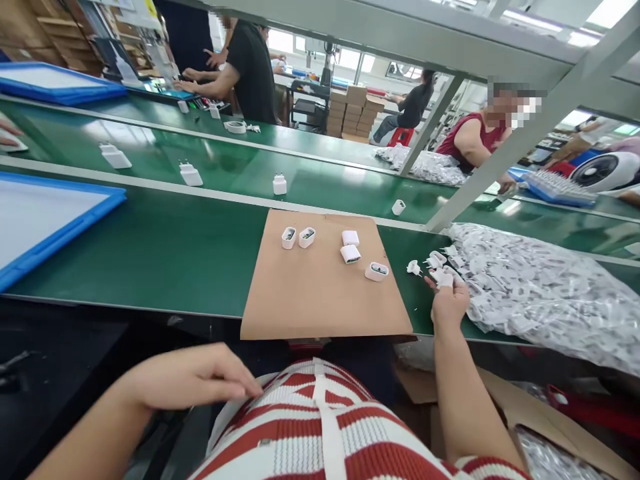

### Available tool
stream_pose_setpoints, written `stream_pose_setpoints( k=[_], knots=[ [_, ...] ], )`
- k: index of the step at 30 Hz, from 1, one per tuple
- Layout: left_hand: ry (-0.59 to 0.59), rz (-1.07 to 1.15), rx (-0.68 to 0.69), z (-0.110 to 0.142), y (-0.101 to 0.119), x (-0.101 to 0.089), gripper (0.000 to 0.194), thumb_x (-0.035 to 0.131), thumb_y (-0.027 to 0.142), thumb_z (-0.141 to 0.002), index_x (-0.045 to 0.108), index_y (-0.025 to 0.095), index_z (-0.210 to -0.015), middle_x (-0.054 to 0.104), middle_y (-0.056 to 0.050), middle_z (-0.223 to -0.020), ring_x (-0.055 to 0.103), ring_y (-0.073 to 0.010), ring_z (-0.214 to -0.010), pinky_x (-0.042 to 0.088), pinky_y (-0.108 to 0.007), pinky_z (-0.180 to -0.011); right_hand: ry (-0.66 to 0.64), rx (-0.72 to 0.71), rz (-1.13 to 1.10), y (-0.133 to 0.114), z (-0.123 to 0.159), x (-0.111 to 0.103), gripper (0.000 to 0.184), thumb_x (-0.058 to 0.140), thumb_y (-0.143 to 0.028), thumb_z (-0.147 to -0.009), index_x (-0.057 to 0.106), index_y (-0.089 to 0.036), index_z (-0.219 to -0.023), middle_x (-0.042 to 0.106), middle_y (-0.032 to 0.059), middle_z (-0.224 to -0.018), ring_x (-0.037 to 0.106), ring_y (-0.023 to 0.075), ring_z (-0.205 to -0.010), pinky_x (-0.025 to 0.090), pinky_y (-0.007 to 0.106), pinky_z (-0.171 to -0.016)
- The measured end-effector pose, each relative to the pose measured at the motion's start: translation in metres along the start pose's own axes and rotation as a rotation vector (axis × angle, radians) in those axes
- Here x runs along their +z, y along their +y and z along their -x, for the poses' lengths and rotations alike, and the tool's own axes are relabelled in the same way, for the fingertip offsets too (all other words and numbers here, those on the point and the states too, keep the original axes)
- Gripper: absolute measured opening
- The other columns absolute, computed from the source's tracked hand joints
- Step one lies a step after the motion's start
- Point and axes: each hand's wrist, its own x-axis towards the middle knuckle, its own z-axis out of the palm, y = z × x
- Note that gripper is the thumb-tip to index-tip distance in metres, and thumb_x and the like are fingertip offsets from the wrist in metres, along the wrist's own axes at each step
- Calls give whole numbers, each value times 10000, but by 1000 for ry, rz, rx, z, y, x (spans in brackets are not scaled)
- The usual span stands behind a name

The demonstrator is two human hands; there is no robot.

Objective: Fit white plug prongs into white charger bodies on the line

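My right hand point(450, 303) reaches to the bench right of the cardboard sheet, its fingers closed around a white plug piece point(443, 277). Beside it lie more loose plug pieces, one of them a white plug end point(414, 267) with its pins showing. My left hand point(193, 377) hangs in front of my body below the bench edge, fingers loosely stretched and holding nothing. On the brown cardboard sheet point(320, 300) are several white charger housings: an upright pair with a left housing point(289, 238) and a right housing point(307, 237), two lying together point(351, 255), and one near the right side point(377, 271) showing circuitry inside.
A large clear bag of white plug pieces point(540, 293) lies at the right. A blue-rimmed tray point(113, 197) sits at the left. Assembled white chargers point(191, 175) stand spaced along the green belt point(240, 175). A slanted metal post point(505, 160) rises at the right. People work beyond.
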Motion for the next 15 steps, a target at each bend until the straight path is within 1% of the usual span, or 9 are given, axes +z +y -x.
stream_pose_setpoints(
  k=[1, 2, 3, 5, 7, 9, 11, 13, 15],
  knots=[
    [90, -19, -32, 3, 10, -14, 332, 606, 528, -951, 814, 278, -1018, 777, -42, -1031, 717, -255, -955, 564, -326, -879, -3, 55, -97, -4, -1, 2, 406, 731, -501, -767, 666, -159, -977, 720, 82, -979, 729, 226, -934, 600, 470, -950],
    [247, -64, -60, -1, 19, -29, 355, 605, 554, -942, 810, 265, -978, 773, -42, -1007, 706, -255, -944, 556, -329, -876, -15, 110, -175, -11, 0, 4, 396, 793, -474, -708, 670, -160, -915, 722, 69, -952, 730, 217, -939, 586, 462, -989],
    [457, -116, -92, -13, 26, -44, 385, 619, 592, -917, 796, 251, -952, 765, -44, -987, 694, -258, -929, 549, -334, -865, -38, 157, -233, -19, 2, 7, 395, 846, -437, -650, 675, -159, -871, 725, 60, -930, 730, 211, -945, 574, 450, -1021],
    [850, -178, -142, -53, 32, -72, 482, 677, 648, -843, 753, 226, -1063, 734, -66, -1093, 665, -272, -983, 536, -351, -886, -111, 216, -310, -43, 13, 14, 418, 911, -364, -567, 694, -156, -857, 730, 54, -920, 733, 206, -971, 569, 416, -1041],
    [1059, -230, -161, -100, 29, -93, 728, 783, 651, -728, 660, 174, -1265, 651, -126, -1286, 624, -295, -1094, 512, -373, -949, -221, 251, -377, -71, 29, 26, 441, 931, -337, -559, 711, -169, -902, 735, 44, -927, 740, 199, -987, 586, 382, -1015],
    [1095, -271, -165, -139, 24, -107, 864, 830, 636, -672, 598, 139, -1339, 591, -152, -1367, 595, -309, -1149, 490, -378, -973, -390, 335, -433, -96, 45, 43, 431, 938, -344, -580, 725, -214, -932, 749, 13, -925, 747, 174, -958, 605, 345, -966],
    [1019, -295, -151, -160, 16, -117, 745, 749, 661, -762, 621, 163, -1301, 636, -103, -1294, 605, -300, -1119, 483, -366, -933, -522, 429, -446, -113, 57, 63, 459, 955, -338, -551, 746, -248, -950, 767, 2, -918, 742, 153, -870, 628, 301, -851],
    [957, -298, -152, -162, 6, -125, 587, 634, 664, -865, 665, 213, -1240, 698, -42, -1139, 635, -280, -1040, 479, -348, -861, -607, 520, -438, -121, 62, 82, 465, 959, -360, -547, 760, -262, -955, 778, 3, -933, 737, 155, -841, 622, 262, -731],
    [946, -278, -186, -152, -2, -127, 532, 632, 659, -866, 700, 251, -1200, 728, -22, -1041, 660, -271, -973, 481, -338, -804, -669, 591, -434, -123, 65, 96, 456, 956, -382, -564, 765, -262, -959, 784, 10, -967, 743, 166, -881, 609, 245, -702]
  ],
)
